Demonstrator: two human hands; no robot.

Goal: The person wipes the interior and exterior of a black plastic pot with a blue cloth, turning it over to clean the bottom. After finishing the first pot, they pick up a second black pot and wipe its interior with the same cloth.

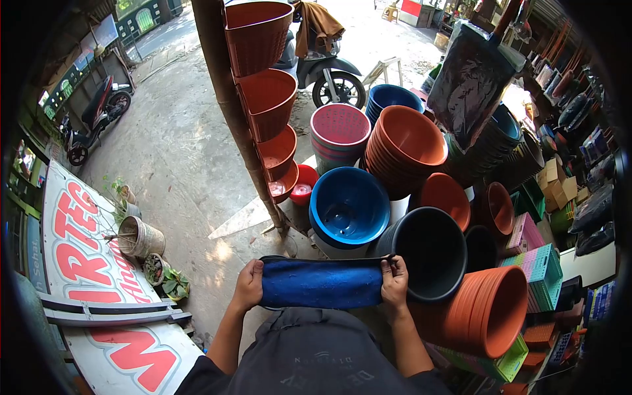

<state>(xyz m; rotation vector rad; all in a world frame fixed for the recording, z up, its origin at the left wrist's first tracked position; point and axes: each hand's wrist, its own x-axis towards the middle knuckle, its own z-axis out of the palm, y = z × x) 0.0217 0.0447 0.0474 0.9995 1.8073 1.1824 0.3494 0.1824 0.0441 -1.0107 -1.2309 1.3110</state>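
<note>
A blue cloth [321, 284] with a dark upper edge is stretched out level in front of my chest. My left hand [249, 284] grips its left end, fingers closed around the edge. At the opposite end my right hand [395, 282] pinches the upper corner between thumb and fingers. The cloth's exact kind is not clear. Just beyond my right hand stands a large black pot [429, 253], tilted toward me. A blue pot [349, 207] with holes in its bottom sits ahead of the cloth.
A bamboo pole [230, 112] carries several terracotta-coloured hanging pots [266, 99]. Stacked orange pots [484, 309] lie on the right, near a pink basket stack [340, 128]. At left are a lettered signboard [85, 230] and potted plants [138, 237]. Motorbikes [99, 118] stand farther off.
</note>
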